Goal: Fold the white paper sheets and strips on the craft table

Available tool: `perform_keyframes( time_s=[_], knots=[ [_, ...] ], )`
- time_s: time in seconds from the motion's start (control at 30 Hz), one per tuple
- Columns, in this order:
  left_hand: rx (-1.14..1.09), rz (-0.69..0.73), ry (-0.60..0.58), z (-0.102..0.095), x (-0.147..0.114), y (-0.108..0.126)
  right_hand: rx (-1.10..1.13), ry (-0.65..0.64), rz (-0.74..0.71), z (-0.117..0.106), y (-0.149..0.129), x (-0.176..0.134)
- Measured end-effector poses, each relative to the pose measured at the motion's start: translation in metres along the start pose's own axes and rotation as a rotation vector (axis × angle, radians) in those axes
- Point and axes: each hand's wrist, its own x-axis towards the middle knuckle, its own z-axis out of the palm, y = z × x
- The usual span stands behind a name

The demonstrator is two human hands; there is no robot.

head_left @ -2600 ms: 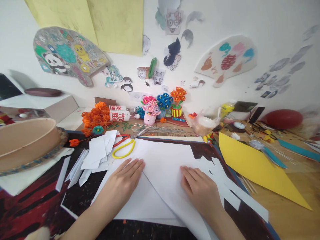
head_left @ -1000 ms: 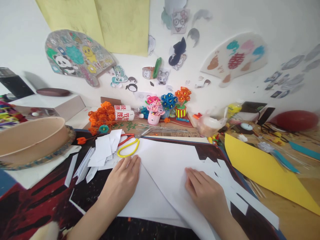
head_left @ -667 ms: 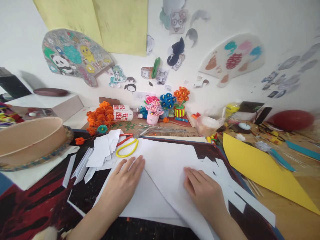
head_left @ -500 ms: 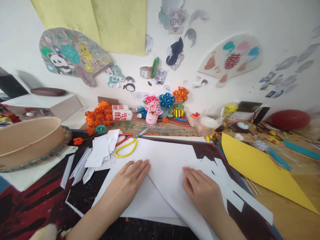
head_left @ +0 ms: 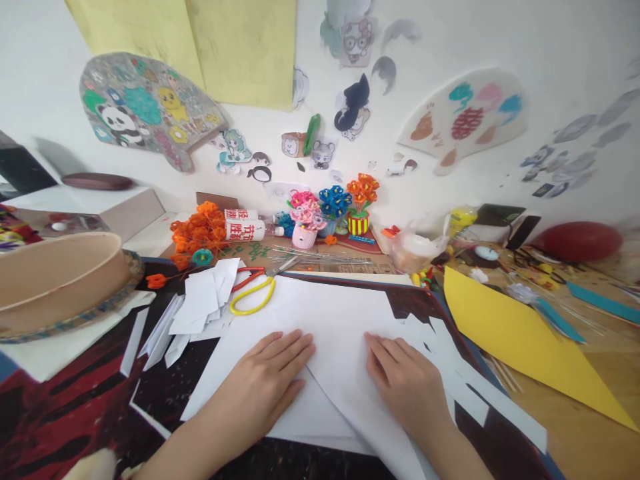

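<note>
A large white sheet of paper (head_left: pixel 345 313) lies before me, its right part folded over so that a slanting edge crosses it. My left hand (head_left: pixel 275 373) rests flat on the paper at that edge, fingers stretched and thumb a little apart. On the right, my right hand (head_left: pixel 400 373) presses on the folded part with its fingers held together and its thumb partly tucked below. Scissors (head_left: pixel 253 297) with one red and one yellow handle lie at the sheet's upper left corner, blades pointing away. Neither hand grips anything.
White paper scraps (head_left: pixel 205 300) are heaped at the left, and white strips (head_left: pixel 480 387) lie at the right. A beige basin (head_left: pixel 60 287) stands far left. Yellow card (head_left: pixel 520 347) covers part of the right side. Flower pots (head_left: pixel 303 237) and bottles (head_left: pixel 245 231) line the back.
My left hand has slid a little to the right and downward over the paper, its thumb now showing. My right hand has hardly moved.
</note>
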Motion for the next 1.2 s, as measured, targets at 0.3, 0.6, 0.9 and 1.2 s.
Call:
perform_keyframes(
  time_s=[0.3,0.6,0.9,1.2],
  knots=[
    [-0.038,-0.005,0.056,0.0019,-0.0006,0.0,-0.025,0.024,-0.041,0.0021,0.0,-0.0019],
    [-0.051,-0.001,0.089,0.0041,-0.002,-0.0008,-0.043,0.028,-0.05,0.002,-0.0009,-0.0021],
    [-0.019,-0.01,0.043,0.0036,-0.0013,-0.0003,-0.048,0.049,-0.062,0.0024,-0.0012,-0.0042],
    [-0.057,-0.001,0.095,0.0043,-0.0013,-0.0007,-0.068,0.051,-0.078,0.0013,-0.002,-0.0039]
  ],
)
